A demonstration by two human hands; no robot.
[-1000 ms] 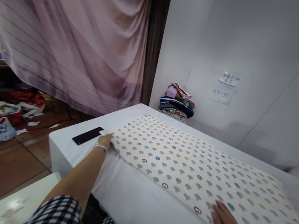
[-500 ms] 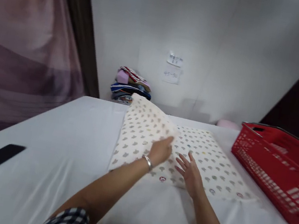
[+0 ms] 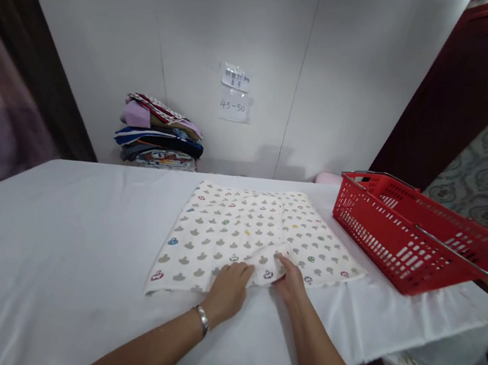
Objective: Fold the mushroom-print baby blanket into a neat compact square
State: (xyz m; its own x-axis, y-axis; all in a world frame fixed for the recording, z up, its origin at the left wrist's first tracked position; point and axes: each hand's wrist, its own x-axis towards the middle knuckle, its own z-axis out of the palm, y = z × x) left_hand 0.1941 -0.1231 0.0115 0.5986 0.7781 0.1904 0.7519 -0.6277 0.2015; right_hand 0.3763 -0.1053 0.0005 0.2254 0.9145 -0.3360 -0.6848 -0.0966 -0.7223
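Note:
A cream cloth (image 3: 217, 228) with a mushroom print, mostly grey with a few coloured ones, lies folded over on the white-covered table in front of me. My left hand (image 3: 229, 290), a silver bracelet at its wrist, is closed on the cloth's near edge, left of the middle. Just to the right, my right hand (image 3: 292, 279) pinches the same near edge, thumb on top and its other fingers partly hidden beneath. Between the two hands the edge is raised a little and creased.
On the right of the white-covered table (image 3: 84, 255) stands a red plastic basket (image 3: 386, 233) with metal handles. A stack of folded clothes (image 3: 159, 139) is at the back left by the wall. Two paper labels (image 3: 234, 107) hang on the wall.
The lifted left part of the cloth has come down flat. Both hands have moved to its near edge, and the right hand has closed on it. My view has turned right.

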